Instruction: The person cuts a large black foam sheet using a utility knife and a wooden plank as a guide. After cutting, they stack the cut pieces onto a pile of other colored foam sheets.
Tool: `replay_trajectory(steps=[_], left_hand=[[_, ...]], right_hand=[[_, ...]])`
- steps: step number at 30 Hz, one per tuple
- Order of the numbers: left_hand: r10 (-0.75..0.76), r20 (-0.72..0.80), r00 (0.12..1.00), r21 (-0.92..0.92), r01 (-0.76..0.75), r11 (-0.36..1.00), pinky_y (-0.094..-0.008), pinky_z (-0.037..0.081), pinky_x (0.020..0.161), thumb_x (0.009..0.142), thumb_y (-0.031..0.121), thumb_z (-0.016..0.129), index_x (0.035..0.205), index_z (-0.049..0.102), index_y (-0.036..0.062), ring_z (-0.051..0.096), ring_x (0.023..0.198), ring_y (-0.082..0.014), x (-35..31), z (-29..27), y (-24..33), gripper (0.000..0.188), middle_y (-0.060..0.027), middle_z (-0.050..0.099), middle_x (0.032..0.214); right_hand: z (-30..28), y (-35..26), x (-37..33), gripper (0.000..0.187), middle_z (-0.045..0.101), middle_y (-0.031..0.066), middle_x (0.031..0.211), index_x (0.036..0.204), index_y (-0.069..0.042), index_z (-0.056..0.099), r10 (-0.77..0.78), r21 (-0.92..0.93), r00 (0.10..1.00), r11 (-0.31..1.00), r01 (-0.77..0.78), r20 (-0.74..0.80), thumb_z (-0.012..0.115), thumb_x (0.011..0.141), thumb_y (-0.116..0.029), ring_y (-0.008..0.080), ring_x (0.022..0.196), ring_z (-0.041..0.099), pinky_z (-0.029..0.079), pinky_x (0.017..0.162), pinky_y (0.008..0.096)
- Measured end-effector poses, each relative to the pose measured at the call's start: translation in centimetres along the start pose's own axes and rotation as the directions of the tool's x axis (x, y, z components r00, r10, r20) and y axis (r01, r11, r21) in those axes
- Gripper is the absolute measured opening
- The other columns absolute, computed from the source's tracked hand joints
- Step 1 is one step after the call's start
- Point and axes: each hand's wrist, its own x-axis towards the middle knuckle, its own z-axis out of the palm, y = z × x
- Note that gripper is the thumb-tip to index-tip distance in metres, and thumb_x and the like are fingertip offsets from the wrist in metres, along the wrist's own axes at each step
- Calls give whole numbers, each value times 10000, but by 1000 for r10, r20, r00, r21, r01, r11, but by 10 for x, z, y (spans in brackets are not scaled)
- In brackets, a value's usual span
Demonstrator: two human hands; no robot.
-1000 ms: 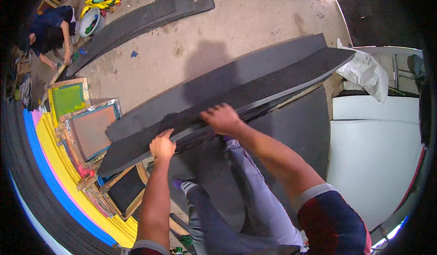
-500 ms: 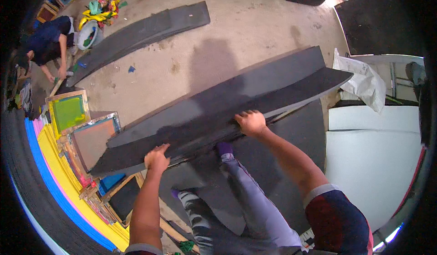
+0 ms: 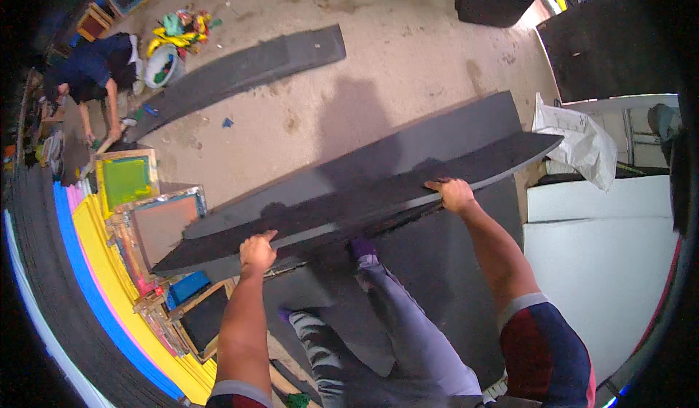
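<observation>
A long black sheet (image 3: 371, 195), which looks like foam, slants across the middle with its near edge raised. My left hand (image 3: 258, 252) grips that edge toward its left end, thumb on top and the other fingers mostly hidden. Farther right, my right hand (image 3: 453, 195) is closed on the same edge, with a finger lying along the top face. Behind the raised sheet, a dark grey sheet (image 3: 444, 140) lies on the floor. Under my legs another dark sheet (image 3: 451, 269) is spread.
Paint-stained screen frames (image 3: 164, 226) lean at the left beside a stack of yellow sheets (image 3: 109, 262). A person (image 3: 95, 73) crouches at far left near a white bucket (image 3: 164, 67). A curved dark stack (image 3: 255, 65) lies behind; white sheets (image 3: 597, 277) and a white sack (image 3: 575, 142) are right.
My right hand has slid rightward along the sheet's edge, widening the gap between my hands. The near edge stands higher. The whole view has shifted slightly.
</observation>
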Motion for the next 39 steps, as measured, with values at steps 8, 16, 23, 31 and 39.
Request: replay_trajectory(steps=[8, 16, 23, 31, 39], left_hand=[[81, -51, 995, 26, -80, 996, -457, 603, 936, 812, 227, 772, 1350, 704, 279, 736, 1099, -279, -104, -81, 13, 544, -22, 721, 1340], [-17, -222, 975, 29, 24, 999, -468, 605, 907, 830, 229, 705, 1324, 717, 245, 742, 1076, -284, -292, -162, -19, 494, -30, 733, 1313], [-135, -330, 934, -57, 123, 991, -450, 586, 980, 829, 248, 755, 1395, 665, 223, 683, 1245, -259, -441, -149, -79, 574, -12, 671, 1430], [-558, -271, 785, -390, 440, 809, -454, 535, 1067, 858, 329, 793, 1443, 614, 219, 593, 1374, -259, -650, -69, -159, 621, 5, 594, 1528], [-750, -443, 492, -590, 470, 656, -425, 584, 987, 731, 178, 786, 1320, 721, 157, 713, 1197, -281, -782, 56, -239, 592, -91, 725, 1332]], right_hand=[[-64, 14, -102, 665, 733, 122, 1223, 1458, -314, 608, -109, -42, 984, 994, 104, -139, 708, 826, -135, 352, 1076, 723, 588, 922, 487], [-166, -46, -204, 674, 770, 133, 1085, 1461, -343, 594, -272, -131, 925, 961, 245, -266, 713, 822, -167, 359, 1001, 742, 591, 891, 509], [-225, -151, -293, 732, 723, 115, 1298, 1424, -301, 631, -314, -256, 917, 934, 251, -247, 813, 731, -152, 328, 1081, 735, 599, 935, 462], [-276, -367, -339, 706, 686, 108, 1382, 1416, -282, 640, -696, -450, 641, 709, 543, -322, 759, 749, -85, 323, 1176, 705, 593, 950, 475], [-296, -609, -377, 639, 696, 128, 1364, 1392, -274, 667, -913, -638, 319, 407, 654, -256, 689, 791, -60, 328, 1174, 712, 608, 920, 451]])
